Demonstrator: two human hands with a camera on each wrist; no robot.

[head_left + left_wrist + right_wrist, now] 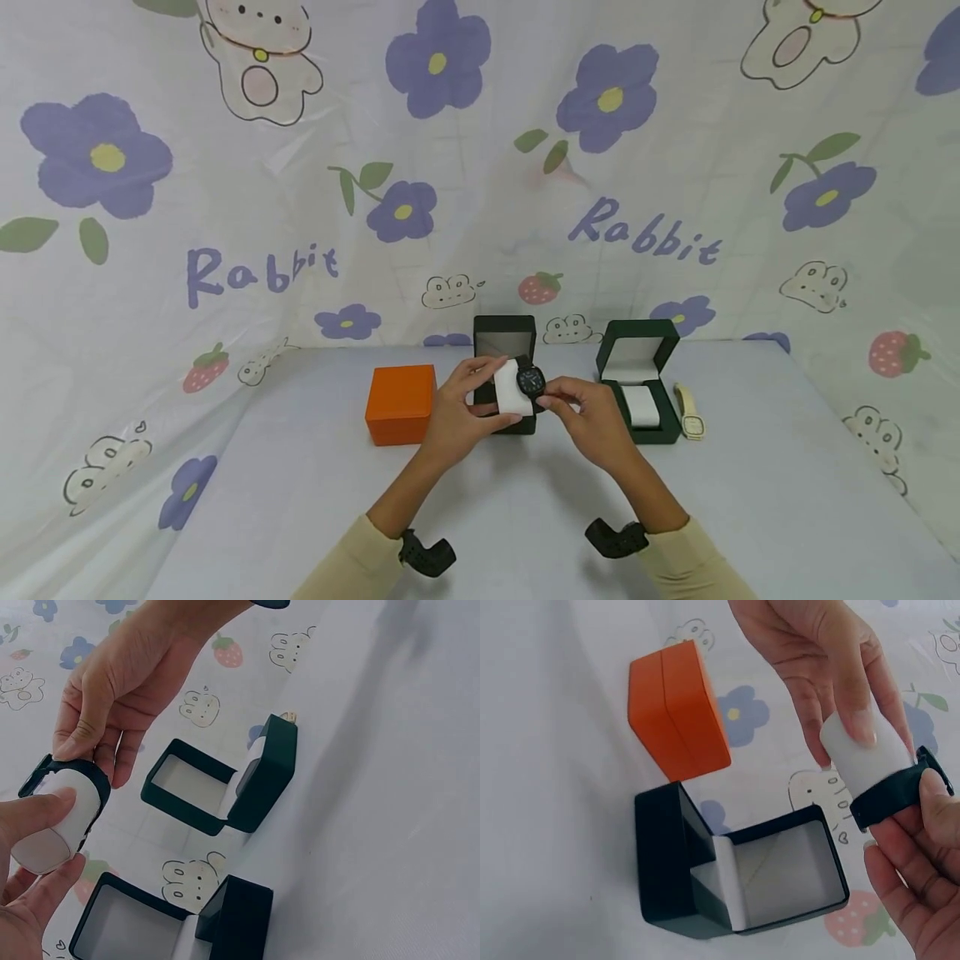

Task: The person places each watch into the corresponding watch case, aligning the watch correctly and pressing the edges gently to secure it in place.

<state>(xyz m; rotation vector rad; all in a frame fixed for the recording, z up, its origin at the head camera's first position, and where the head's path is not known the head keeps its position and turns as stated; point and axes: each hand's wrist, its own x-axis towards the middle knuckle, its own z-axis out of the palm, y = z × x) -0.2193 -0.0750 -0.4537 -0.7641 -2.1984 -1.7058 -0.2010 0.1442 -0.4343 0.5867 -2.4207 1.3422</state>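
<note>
My left hand [459,414] grips a white watch pillow [510,390] between thumb and fingers, above a dark open watch box [504,324]. A black wristwatch [531,381] with a round dial sits at the pillow's right end. Its dark strap [889,796] wraps part of the pillow in the right wrist view. My right hand [592,414] pinches that strap by its edge, thumb on the outside. In the left wrist view the strap [91,780] curves over the pillow close to the right fingertips; the dial is hidden there.
A closed orange box [400,406] stands left of the dark box. To the right, an open green watch box [667,423] holds a white pillow [641,407]. Beside it lies a yellow watch [691,414]. A patterned cloth [480,167] hangs behind the white table [300,500].
</note>
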